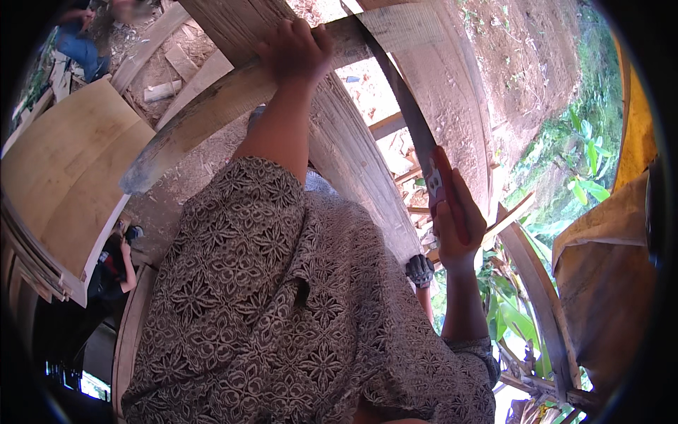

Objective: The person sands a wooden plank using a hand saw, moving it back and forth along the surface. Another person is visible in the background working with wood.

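Note:
My right hand (458, 219) is closed around the red handle of a handsaw (409, 102). The dark toothed blade slants up and to the left, and its far part crosses a long, thin wooden plank (212, 97). On that plank, left of the blade, my left hand (298, 53) presses down with its fingers curled over the wood. The plank lies across a thick wooden beam (353, 141) and reaches a second wide board (455, 99) on the right. How deep the blade sits in the wood, I cannot tell.
Stacked plywood sheets (78, 169) stand at the left. A person in blue trousers (81, 49) is at the upper left, another in black (113, 272) below the sheets. A gloved hand (420, 271) shows near the beam's lower end. An orange-brown tarp (600, 247) hangs at the right.

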Demonstrator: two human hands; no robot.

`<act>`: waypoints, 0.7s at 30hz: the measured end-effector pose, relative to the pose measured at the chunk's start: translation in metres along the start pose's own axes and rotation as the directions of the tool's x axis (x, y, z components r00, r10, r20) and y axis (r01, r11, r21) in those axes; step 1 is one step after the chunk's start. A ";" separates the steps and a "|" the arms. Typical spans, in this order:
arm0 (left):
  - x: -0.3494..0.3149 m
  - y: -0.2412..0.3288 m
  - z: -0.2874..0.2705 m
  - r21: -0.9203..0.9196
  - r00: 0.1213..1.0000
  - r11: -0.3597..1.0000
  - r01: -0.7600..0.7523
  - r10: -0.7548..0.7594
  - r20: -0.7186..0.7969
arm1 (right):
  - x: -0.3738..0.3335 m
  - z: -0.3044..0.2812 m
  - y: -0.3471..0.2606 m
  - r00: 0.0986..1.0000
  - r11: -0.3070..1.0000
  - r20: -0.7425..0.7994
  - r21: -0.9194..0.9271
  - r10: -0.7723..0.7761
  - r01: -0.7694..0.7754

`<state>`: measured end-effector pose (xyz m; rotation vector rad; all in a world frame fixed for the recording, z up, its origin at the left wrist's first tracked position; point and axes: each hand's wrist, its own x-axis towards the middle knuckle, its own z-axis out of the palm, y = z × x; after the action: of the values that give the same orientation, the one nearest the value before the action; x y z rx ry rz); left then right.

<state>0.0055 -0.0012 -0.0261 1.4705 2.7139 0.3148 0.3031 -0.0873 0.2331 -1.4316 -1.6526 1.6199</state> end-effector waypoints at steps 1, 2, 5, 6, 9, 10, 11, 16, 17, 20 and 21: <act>0.002 -0.001 -0.004 0.014 1.000 1.000 0.003 -0.003 0.010 | 0.028 0.010 0.019 0.998 0.995 0.006 0.078 -0.063 0.062; 0.001 0.000 -0.009 0.019 0.999 1.000 0.004 -0.005 0.033 | 0.066 0.023 0.045 0.987 0.986 0.007 0.045 -0.160 0.160; 0.004 0.012 -0.001 0.022 0.999 0.999 -0.041 0.041 -0.008 | 0.199 0.070 0.074 0.973 0.979 -0.113 -0.017 -0.203 0.202; 0.001 0.017 -0.006 0.027 0.999 0.998 -0.048 0.048 0.020 | 0.226 0.078 0.074 0.976 0.967 -0.084 0.142 -0.202 0.212; 0.000 0.005 0.002 0.030 1.000 0.999 -0.016 0.016 0.004 | 0.219 0.080 0.074 0.982 0.974 -0.030 0.123 -0.186 0.188; 0.006 0.008 0.013 -0.001 1.000 1.000 0.001 -0.001 -0.023 | 0.210 0.071 0.077 0.983 0.983 -0.029 0.007 -0.183 0.183; 0.015 0.004 0.011 -0.002 0.998 1.000 0.013 -0.013 -0.060 | 0.183 0.064 0.080 0.960 0.964 -0.082 -0.013 -0.267 0.267; 0.006 0.004 -0.011 -0.117 0.984 0.989 0.095 -0.076 0.160 | 0.016 -0.003 0.011 0.997 0.998 0.036 0.020 -0.061 0.060; 0.001 0.002 -0.005 -0.091 0.995 0.994 0.062 -0.056 0.077 | -0.002 -0.010 -0.003 0.999 0.995 0.031 -0.105 0.007 -0.003; 0.006 0.001 -0.001 -0.025 0.999 1.000 0.000 -0.001 -0.047 | -0.007 -0.018 -0.004 0.998 0.956 0.026 -0.290 0.050 -0.040; 0.002 0.003 -0.005 -0.025 1.000 1.000 0.012 -0.011 0.020 | 0.014 -0.008 0.009 0.999 0.993 0.015 -0.117 -0.035 0.037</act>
<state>0.0058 0.0013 -0.0204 1.4432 2.6918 0.3303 0.3079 -0.0734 0.2220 -1.4412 -1.7965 1.5384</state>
